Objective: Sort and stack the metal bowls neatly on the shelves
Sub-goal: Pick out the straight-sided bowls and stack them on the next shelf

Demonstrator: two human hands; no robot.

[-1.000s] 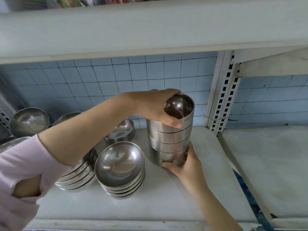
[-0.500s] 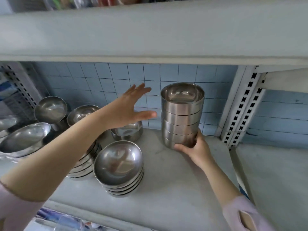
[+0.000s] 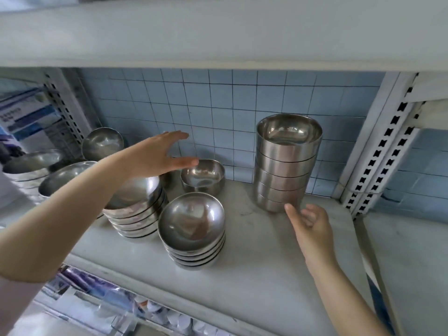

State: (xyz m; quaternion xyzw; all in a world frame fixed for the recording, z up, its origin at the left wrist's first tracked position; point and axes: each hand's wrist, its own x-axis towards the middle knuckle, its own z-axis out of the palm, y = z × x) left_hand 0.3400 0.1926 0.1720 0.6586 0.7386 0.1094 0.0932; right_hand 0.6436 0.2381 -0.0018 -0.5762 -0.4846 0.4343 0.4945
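While both hands spread empty, bowl stack (image 3: 283,170) stands at shelf's (image 3: 266,275) back.
Right hand (image 3: 312,226) beside its base; left hand (image 3: 155,156) above lone bowl (image 3: 203,178).

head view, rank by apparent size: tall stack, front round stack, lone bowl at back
1. tall stack
2. front round stack, close and nearer the camera, so unsure
3. lone bowl, clearly smallest

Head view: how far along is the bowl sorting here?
Done: a tall stack of straight-sided bowls stands upright on the shelf. Left of it sit a front stack of round bowls and a rear stack.
In hand: nothing. The left hand hovers open over a single bowl; the right hand is open by the tall stack's base.
Left: that single bowl, plus tilted bowls at the far left.
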